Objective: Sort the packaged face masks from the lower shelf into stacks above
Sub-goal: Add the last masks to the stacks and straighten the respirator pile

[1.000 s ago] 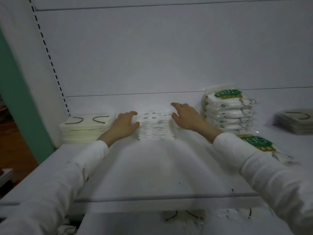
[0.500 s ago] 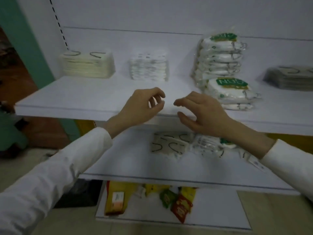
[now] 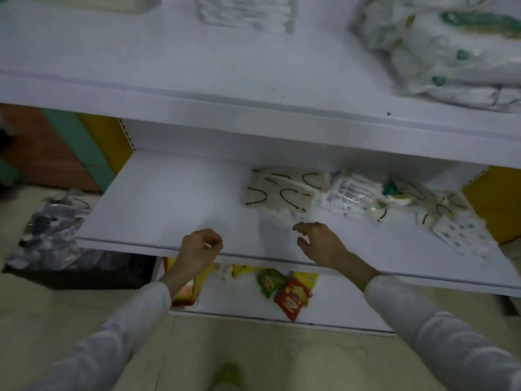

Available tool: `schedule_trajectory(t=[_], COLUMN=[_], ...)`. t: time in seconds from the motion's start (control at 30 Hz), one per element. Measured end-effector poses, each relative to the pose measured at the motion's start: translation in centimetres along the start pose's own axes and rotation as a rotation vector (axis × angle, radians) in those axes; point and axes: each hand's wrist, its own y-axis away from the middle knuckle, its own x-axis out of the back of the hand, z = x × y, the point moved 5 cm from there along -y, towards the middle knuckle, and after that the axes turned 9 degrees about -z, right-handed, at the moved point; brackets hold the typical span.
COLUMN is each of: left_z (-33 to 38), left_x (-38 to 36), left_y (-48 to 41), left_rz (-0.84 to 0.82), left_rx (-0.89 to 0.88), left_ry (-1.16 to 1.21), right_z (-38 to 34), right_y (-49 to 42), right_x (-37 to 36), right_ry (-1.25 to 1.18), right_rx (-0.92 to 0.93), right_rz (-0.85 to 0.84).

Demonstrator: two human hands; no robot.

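Observation:
Loose packaged face masks lie on the lower shelf [image 3: 169, 204]: cream packs with black ear loops [image 3: 279, 193], a blue-printed white pack [image 3: 349, 196] and further packs to the right [image 3: 439, 213]. On the upper shelf [image 3: 197, 66] stand a white printed stack [image 3: 245, 9] and a green-labelled stack [image 3: 451, 49]. My left hand [image 3: 201, 249] hovers at the lower shelf's front edge with fingers curled and nothing in it. My right hand [image 3: 321, 244] is spread open just in front of the cream packs, not touching them.
Below, a bottom shelf [image 3: 338, 309] holds red, green and yellow snack packets [image 3: 284, 289]. A dark bin with clear plastic wrap [image 3: 53, 235] stands on the floor at left. A yellow side panel [image 3: 496, 204] bounds the lower shelf on the right.
Both hands left the white stack on the upper shelf and dropped to the lower shelf's front edge. My view tilted down, so the upper stacks now sit at the top.

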Motion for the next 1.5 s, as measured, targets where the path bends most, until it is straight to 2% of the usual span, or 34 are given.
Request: schedule_trajectory(t=[0.13,0.27,0.4,0.6,0.67,0.83,0.97,1.03,1.1,1.2,1.27,1.33,1.43,1.5], left_z=[-2.6,-2.8,-2.4,-1.5,-1.1,-0.4,-0.8,-1.0,-1.2,-1.2,-1.0,-0.6,0.0,-0.6], left_x=[-1.0,-1.0,-1.6,-3.6,-4.5,-6.5,-7.5,-7.7,-8.0,-8.7,-9.2,-9.4,-8.9,-8.5], left_y=[-4.3,-7.8,-10.2,-11.1,-11.0,-10.7,-10.3,-10.1,-9.9,-9.8,-9.8,-10.0,-10.2,-10.4], left_rz=[0.012,-0.019,-0.024,-0.012,-0.008,-0.026,-0.061,-0.061,-0.074,-0.12,-0.154,-0.16,-0.058,0.049], left_rx=[0.026,-0.018,-0.031,0.008,0.003,0.033,0.079,0.107,0.168,0.253,0.263,0.262,0.24,0.255], left_ry=[0.064,0.04,0.023,0.114,0.096,0.164,0.214,0.257,0.365,0.527,0.591,0.741,0.994,1.007], right_z=[2.7,3.3,4.1,3.2,3.8,5.7,5.5,5.5,5.5,4.8,3.4,2.2,0.9,0.3], right_y=[-6.7,-12.1,-16.2,-16.0,-16.6,-18.1,-17.6,-17.2,-16.3,-14.9,-13.7,-12.9,-12.3,-12.0], right_x=[-0.9,0.5,0.3,-1.7,-1.5,0.1,0.1,-0.1,0.1,0.4,0.4,-0.4,-2.5,-4.0], right_ry=[-0.044,0.025,0.05,0.174,0.174,-0.084,0.1,0.094,-0.044,-0.471,-0.894,-1.159,-1.114,-1.01], right_rx=[-0.186,-0.159,-0.209,-0.207,-0.203,-0.315,-0.344,-0.321,-0.286,-0.189,-0.076,0.027,0.038,0.021], right_rz=[0.082,0.161,0.119,0.274,0.247,0.121,0.152,0.185,0.24,0.246,0.176,0.051,-0.143,-0.277])
